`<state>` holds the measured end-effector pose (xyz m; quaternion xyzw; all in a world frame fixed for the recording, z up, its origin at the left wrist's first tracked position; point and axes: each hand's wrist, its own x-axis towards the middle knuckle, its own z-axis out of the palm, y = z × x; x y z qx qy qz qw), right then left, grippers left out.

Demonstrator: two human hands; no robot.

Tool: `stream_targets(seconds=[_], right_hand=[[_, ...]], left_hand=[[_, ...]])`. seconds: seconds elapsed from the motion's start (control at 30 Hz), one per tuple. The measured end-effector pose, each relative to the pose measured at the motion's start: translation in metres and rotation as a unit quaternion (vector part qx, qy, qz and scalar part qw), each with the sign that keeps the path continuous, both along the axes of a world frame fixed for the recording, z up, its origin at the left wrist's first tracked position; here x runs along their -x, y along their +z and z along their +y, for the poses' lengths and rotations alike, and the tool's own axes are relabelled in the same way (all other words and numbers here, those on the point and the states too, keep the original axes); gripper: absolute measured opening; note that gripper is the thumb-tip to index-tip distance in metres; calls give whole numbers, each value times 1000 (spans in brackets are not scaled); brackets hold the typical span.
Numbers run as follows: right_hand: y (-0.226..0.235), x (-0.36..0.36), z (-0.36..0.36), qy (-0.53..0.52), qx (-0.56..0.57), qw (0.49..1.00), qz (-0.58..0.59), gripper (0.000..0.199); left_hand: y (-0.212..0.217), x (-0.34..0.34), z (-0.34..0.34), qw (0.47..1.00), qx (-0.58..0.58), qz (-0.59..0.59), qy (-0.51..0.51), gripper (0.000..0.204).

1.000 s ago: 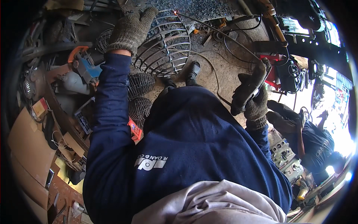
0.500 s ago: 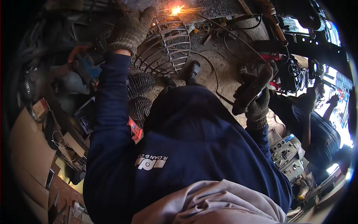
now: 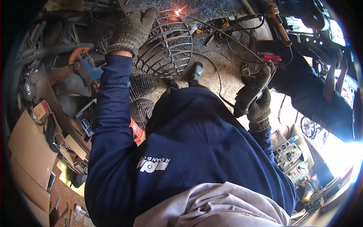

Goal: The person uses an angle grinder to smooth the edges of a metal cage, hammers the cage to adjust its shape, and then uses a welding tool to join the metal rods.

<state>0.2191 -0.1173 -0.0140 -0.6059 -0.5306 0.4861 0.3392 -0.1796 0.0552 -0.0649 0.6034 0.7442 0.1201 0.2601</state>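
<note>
Head view: wire guard (image 3: 166,49), domed, on the floor ahead. Left hand (image 3: 132,30) rests spread on the guard's left rim (nearer); right hand (image 3: 254,94), well right of the guard, grips a dark welding holder (image 3: 247,96).

A grey-brown knitted glove covers the left hand (image 3: 132,30), which rests on a bare grey steel wire guard (image 3: 166,49); an orange-white spark (image 3: 177,12) glows beyond it. The right hand (image 3: 259,102), gloved alike, grips a black welding handle (image 3: 247,94). Both sleeves are navy blue.
</note>
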Motion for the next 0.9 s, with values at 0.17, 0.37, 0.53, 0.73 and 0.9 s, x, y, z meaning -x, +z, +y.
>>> stream_targets(seconds=[0.17, 0.37, 0.53, 0.73, 0.9], right_hand=[[-6, -2, -3, 3, -14, 999, 34, 67], [0, 6, -3, -5, 2, 1000, 24, 67], [-2, 6, -5, -10, 16, 1000, 1, 65], [8, 11, -4, 48, -45, 996, -61, 45], [4, 10, -5, -61, 82, 986, 128, 44]], left_hand=[[0, -1, -2, 999, -21, 23, 5, 76], [-35, 24, -5, 971, -136, 123, -155, 44], [-37, 26, -3, 959, -110, 164, -203, 43], [-20, 19, -4, 980, -99, 115, -129, 40], [-10, 15, -8, 987, -108, 64, -96, 39]])
